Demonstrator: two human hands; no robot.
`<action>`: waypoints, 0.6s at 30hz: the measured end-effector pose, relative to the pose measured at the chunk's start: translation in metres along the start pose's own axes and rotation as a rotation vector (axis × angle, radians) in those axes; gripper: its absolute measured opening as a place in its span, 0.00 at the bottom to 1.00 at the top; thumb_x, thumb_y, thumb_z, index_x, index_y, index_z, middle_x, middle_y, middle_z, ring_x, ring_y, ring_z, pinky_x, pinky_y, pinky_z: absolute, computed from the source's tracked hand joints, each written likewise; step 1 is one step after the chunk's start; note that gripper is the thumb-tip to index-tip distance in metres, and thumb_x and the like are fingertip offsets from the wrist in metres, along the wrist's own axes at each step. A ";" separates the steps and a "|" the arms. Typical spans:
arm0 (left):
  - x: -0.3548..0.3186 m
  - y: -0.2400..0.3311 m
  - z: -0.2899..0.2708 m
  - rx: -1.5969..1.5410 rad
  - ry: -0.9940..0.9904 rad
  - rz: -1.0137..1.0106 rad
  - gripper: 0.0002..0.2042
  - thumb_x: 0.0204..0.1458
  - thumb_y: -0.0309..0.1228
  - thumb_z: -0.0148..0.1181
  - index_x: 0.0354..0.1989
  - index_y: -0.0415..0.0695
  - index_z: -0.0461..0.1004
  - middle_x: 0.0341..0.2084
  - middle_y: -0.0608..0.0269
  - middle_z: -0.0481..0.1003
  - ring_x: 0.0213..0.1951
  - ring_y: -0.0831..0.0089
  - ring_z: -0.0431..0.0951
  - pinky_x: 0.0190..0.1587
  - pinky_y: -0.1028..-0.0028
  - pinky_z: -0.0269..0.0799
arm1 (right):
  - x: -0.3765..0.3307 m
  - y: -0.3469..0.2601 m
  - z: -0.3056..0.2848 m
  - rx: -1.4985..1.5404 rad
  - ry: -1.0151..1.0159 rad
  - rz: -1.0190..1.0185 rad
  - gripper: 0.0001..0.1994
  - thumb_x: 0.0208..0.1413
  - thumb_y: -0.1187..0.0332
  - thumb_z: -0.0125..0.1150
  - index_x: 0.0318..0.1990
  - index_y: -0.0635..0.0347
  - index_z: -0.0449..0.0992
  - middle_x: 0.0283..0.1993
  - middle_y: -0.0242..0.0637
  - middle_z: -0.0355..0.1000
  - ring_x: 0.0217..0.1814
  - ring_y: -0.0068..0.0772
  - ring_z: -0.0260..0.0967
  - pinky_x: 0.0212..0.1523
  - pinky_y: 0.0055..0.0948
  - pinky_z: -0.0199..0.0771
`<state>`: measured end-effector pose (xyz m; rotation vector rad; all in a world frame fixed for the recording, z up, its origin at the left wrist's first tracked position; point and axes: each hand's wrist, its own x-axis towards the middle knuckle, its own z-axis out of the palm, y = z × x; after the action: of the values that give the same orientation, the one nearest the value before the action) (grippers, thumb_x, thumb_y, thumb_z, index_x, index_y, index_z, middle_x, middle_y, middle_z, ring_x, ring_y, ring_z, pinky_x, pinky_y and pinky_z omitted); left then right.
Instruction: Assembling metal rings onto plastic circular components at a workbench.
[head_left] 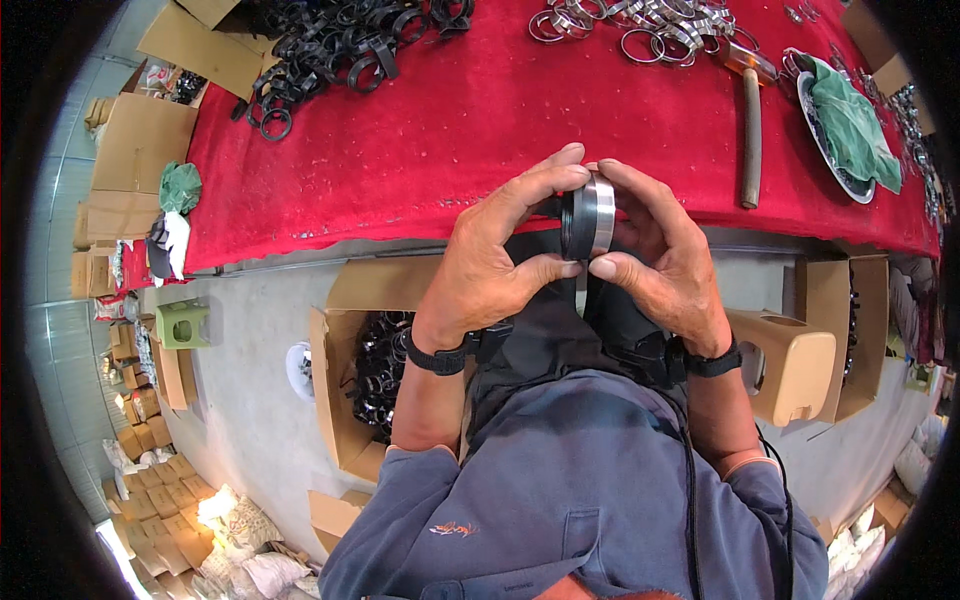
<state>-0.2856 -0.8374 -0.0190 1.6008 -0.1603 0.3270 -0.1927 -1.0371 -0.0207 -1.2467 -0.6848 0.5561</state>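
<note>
Head: fingers (643,190) half-curled around rings (590,222)

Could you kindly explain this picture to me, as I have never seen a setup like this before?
Of course. There is no robot here: these are a person's own bare hands, seen from a wide fisheye camera worn on the head and looking down, so straight edges bend near the rim.

The left hand grips a black ring, and the right hand a shiny metal ring. The two rings are side by side; I cannot tell whether they are joined.

On the red cloth lie a heap of black rings, a group of metal rings, a hammer and a pale dish with a green cloth.
</note>
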 end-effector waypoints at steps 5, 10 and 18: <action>0.001 0.002 0.001 0.104 -0.007 0.026 0.39 0.40 0.10 0.71 0.67 0.44 0.74 0.71 0.46 0.71 0.73 0.53 0.70 0.75 0.59 0.68 | -0.004 0.001 -0.001 0.011 0.013 0.006 0.40 0.56 0.71 0.79 0.74 0.66 0.65 0.73 0.46 0.67 0.77 0.44 0.67 0.72 0.45 0.77; 0.002 -0.013 0.010 -0.062 0.000 0.070 0.40 0.43 0.10 0.68 0.70 0.43 0.70 0.75 0.43 0.65 0.76 0.53 0.66 0.77 0.57 0.65 | -0.005 -0.008 0.007 -0.010 0.077 -0.024 0.38 0.55 0.73 0.78 0.73 0.65 0.67 0.73 0.47 0.68 0.75 0.43 0.69 0.71 0.43 0.78; 0.001 0.007 0.028 -0.219 0.076 0.101 0.39 0.49 0.30 0.79 0.71 0.42 0.67 0.72 0.44 0.69 0.74 0.56 0.69 0.73 0.61 0.67 | -0.007 0.006 -0.001 -0.593 0.165 -0.461 0.36 0.46 0.75 0.81 0.66 0.61 0.74 0.69 0.53 0.73 0.70 0.52 0.74 0.68 0.45 0.76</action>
<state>-0.2842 -0.8660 -0.0126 1.3646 -0.2124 0.4330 -0.1974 -1.0413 -0.0277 -1.5906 -0.9995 -0.1490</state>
